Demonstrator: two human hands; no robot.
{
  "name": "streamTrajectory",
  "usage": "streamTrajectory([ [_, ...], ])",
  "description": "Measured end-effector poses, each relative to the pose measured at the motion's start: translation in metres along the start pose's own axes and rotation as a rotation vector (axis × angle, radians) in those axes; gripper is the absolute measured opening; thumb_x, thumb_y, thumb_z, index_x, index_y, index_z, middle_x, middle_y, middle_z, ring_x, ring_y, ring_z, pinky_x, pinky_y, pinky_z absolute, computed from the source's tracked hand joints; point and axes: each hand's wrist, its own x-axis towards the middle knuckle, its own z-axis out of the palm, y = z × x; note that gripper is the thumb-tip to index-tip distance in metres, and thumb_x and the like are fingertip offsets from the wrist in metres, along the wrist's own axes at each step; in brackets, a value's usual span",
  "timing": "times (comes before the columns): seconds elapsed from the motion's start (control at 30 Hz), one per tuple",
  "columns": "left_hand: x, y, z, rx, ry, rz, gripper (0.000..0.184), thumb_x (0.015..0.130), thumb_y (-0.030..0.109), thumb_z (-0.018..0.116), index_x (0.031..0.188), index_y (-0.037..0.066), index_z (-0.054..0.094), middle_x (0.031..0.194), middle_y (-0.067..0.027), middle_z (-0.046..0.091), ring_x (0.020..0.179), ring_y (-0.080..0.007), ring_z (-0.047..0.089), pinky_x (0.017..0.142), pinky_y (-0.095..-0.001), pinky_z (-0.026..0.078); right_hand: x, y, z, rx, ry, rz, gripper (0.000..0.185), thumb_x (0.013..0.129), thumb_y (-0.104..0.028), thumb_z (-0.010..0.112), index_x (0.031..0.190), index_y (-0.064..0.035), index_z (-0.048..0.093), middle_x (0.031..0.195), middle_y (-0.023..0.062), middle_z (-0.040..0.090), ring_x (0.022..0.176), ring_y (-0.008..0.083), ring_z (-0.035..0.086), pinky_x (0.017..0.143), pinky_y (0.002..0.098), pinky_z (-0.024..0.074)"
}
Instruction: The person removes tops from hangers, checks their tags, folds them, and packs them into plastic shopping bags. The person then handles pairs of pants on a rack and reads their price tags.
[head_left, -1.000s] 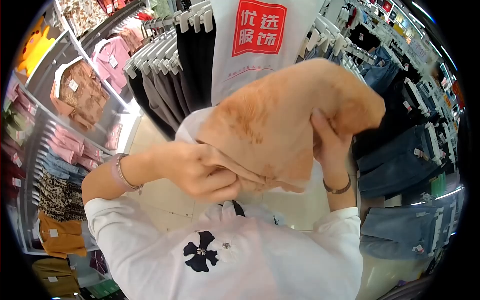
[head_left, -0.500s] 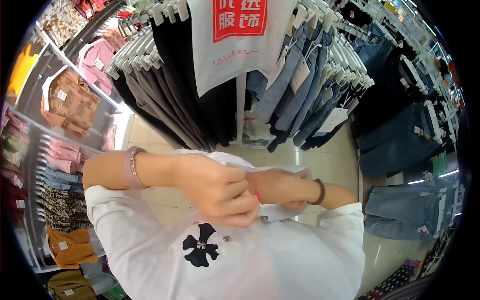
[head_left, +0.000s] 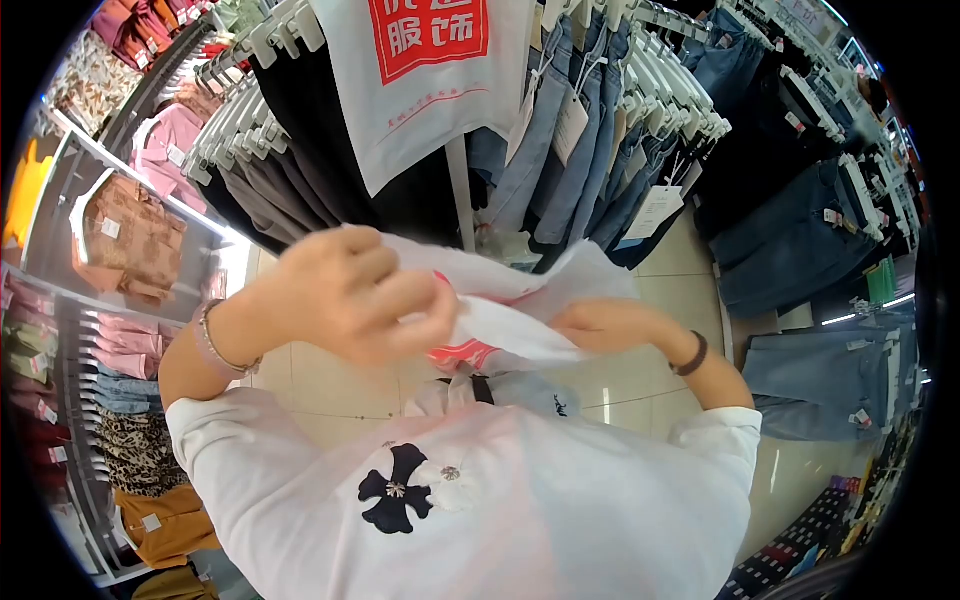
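A white plastic bag [head_left: 520,310] with red print is stretched between my two hands, in front of my white shirt. My left hand [head_left: 350,300] is closed on the bag's left side, its fingers curled and a little blurred. At the bag's right side my right hand [head_left: 600,325] is closed on the plastic, with the fingertips partly covered by it. The tan garment cannot be seen; whether it is inside the bag is hidden.
Ahead stands a rack with dark trousers and jeans [head_left: 550,150] on white hangers. Another white bag [head_left: 430,90] with a red label hangs from it. Shelves with a patterned tan shirt [head_left: 130,240] are at the left. More jeans [head_left: 790,240] hang at the right.
The tan garment, in my hands a second ago, has gone from sight. Since then my hands have moved apart from a crossed position, and the bag is spread wider between them.
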Motion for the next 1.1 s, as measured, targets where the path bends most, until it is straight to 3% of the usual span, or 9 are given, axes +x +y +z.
streamTrajectory([
  [0.1,-0.009,-0.011,-0.006,-0.072,-0.089,-0.124,0.017,0.071,0.016,0.064,0.070,0.009,0.048,0.054,0.0026,0.030,0.038,-0.0078,0.034,0.037,-0.0230,0.027,-0.023,-0.004,-0.017,-0.115,-0.050,0.032,0.027,0.089,-0.022,0.046,0.089,0.0015,0.059,0.077,0.0178,0.058,0.077,0.0340,0.055,0.084,0.0372,0.0408],
  [0.2,-0.016,-0.016,-0.007,-0.182,-0.166,-0.246,0.026,0.072,0.024,0.066,0.067,0.009,0.046,0.053,-0.0007,0.032,0.038,-0.0136,0.038,0.036,-0.0260,0.029,-0.033,-0.002,-0.023,-0.211,-0.073,-0.132,0.035,0.088,-0.031,0.049,0.083,0.0016,0.061,0.070,0.0174,0.058,0.069,0.0342,0.057,0.077,0.0405,0.0416],
  [0.47,-0.034,-0.011,-0.006,-0.713,-0.695,-0.424,0.026,0.062,0.025,0.070,0.073,0.005,0.058,0.065,-0.0039,0.053,0.062,-0.0248,0.056,0.056,-0.0356,0.043,-0.046,-0.026,-0.046,-0.562,0.255,-0.120,0.015,0.079,-0.013,0.060,0.092,-0.0086,0.064,0.096,0.0037,0.063,0.106,0.0233,0.052,0.102,0.0537,0.0199],
  [0.53,-0.050,0.004,0.016,-1.001,-0.698,-0.415,0.025,0.061,0.023,0.070,0.076,0.006,0.060,0.068,-0.0047,0.055,0.068,-0.0257,0.057,0.058,-0.0360,0.043,-0.052,-0.040,-0.056,-0.582,0.255,-0.124,0.021,0.074,-0.008,0.062,0.095,-0.0098,0.064,0.103,-0.0039,0.063,0.115,0.0248,0.047,0.104,0.0542,0.0175],
  [0.63,-0.089,0.040,0.066,-1.257,-0.633,-0.356,0.020,0.063,0.018,0.069,0.078,0.005,0.062,0.075,-0.0063,0.060,0.076,-0.0270,0.058,0.068,-0.0397,0.043,-0.058,-0.052,-0.060,-0.678,0.222,-0.231,0.021,0.070,-0.006,0.064,0.091,-0.0082,0.065,0.101,-0.0035,0.063,0.116,0.0281,0.045,0.102,0.0543,0.0211],
  [0.83,-0.097,0.106,0.114,-1.104,-0.424,-0.351,0.018,0.076,0.014,0.062,0.091,0.005,0.060,0.087,-0.0074,0.063,0.087,-0.0254,0.058,0.101,-0.0476,0.027,-0.079,-0.074,-0.056,-0.708,0.088,-0.184,0.019,0.073,-0.012,0.065,0.091,-0.0110,0.067,0.096,-0.0025,0.064,0.115,0.0259,0.045,0.100,0.0477,0.0302],
  [0.87,-0.096,0.104,0.114,-1.123,-0.466,-0.363,0.017,0.078,0.015,0.060,0.093,0.007,0.058,0.089,-0.0078,0.063,0.089,-0.0247,0.058,0.105,-0.0471,0.023,-0.086,-0.076,-0.056,-0.679,0.178,-0.188,0.010,0.073,-0.014,0.065,0.082,-0.0092,0.066,0.081,0.0018,0.065,0.112,0.0265,0.047,0.098,0.0476,0.0308],
  [1.0,-0.087,0.062,0.099,-0.977,-0.482,-0.425,0.015,0.078,0.016,0.061,0.090,0.007,0.058,0.081,-0.0074,0.060,0.084,-0.0234,0.058,0.102,-0.0496,0.026,-0.114,-0.088,-0.055,-0.826,0.353,0.027,0.014,0.073,-0.020,0.066,0.067,-0.0076,0.061,0.055,0.0039,0.057,0.101,0.0269,0.052,0.098,0.0471,0.0292],
  [1.1,-0.073,0.023,0.076,-0.764,-0.305,-0.453,0.014,0.073,0.015,0.066,0.080,0.007,0.057,0.071,-0.0043,0.055,0.076,-0.0210,0.055,0.102,-0.0526,0.026,-0.129,-0.089,-0.053,-0.828,0.431,0.088,0.016,0.073,-0.021,0.066,0.066,-0.0069,0.061,0.056,0.0039,0.057,0.100,0.0261,0.052,0.099,0.0466,0.0284],
])
